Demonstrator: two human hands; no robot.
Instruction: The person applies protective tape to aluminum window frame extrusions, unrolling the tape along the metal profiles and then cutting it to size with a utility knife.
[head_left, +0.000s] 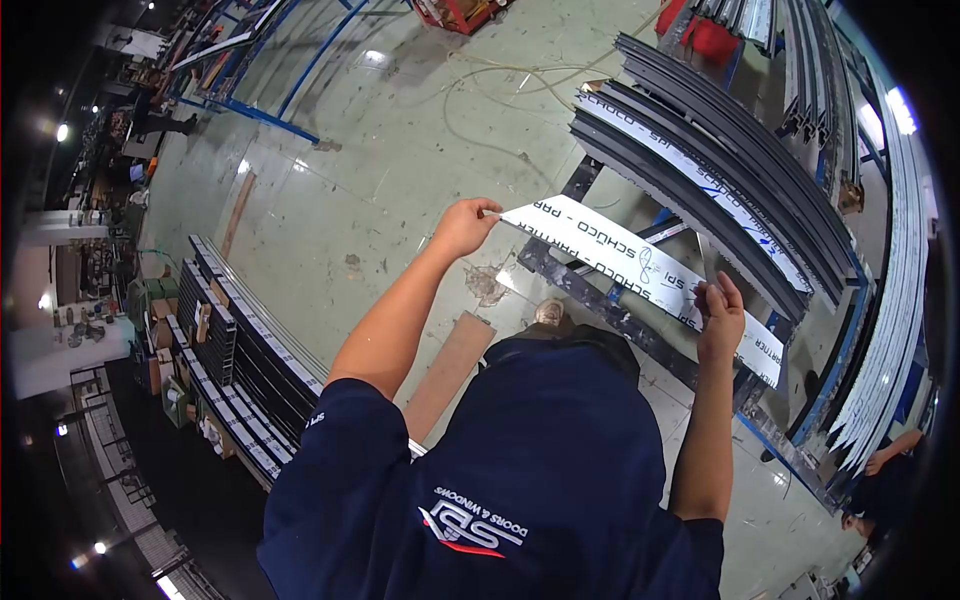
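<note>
One long, black-lettered, white-filmed profile (622, 262): runs toward 4 o'clock from my left hand (467, 226), pinching its pointed end; right hand (721, 318) against it, fingers curled, grip unclear.

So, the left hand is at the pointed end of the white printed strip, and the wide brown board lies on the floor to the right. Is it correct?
Wrong side: the head view shows the wide brown board on the floor to the left. The left hand is at the pointed end of the white printed strip.
</note>
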